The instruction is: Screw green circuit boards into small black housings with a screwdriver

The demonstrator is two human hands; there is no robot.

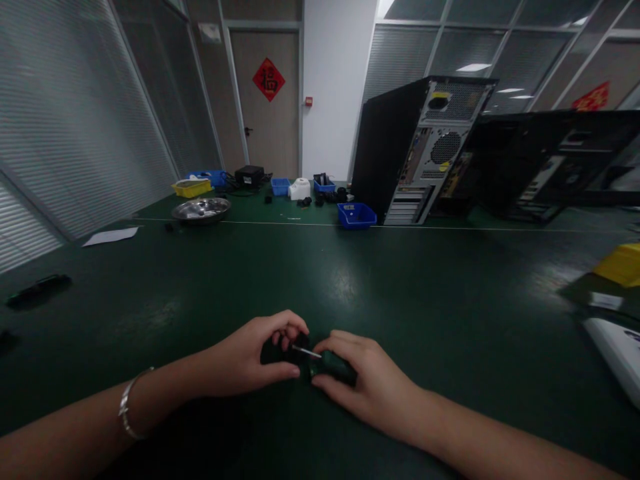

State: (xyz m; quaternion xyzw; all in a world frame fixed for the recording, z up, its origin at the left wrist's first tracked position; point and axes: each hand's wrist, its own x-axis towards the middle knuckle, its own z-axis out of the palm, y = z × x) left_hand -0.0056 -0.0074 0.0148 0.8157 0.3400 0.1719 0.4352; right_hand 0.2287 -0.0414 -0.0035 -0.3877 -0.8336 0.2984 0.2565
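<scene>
My left hand [255,357] is curled around a small dark part [280,352] that lies low over the green table [350,287]; the part is mostly hidden by my fingers. My right hand [363,383] grips a screwdriver with a dark green handle [333,365]. Its thin metal shaft [300,350] points left into the small part. Both hands meet near the table's front edge. A silver bracelet [127,407] sits on my left wrist.
A black computer tower [415,147] stands at the back, a second case [540,163] beside it. A blue bin [356,215], a steel bowl [201,209], a yellow tray [191,188] and small parts lie at the far side. A yellow box [620,263] and a white device [617,350] lie right.
</scene>
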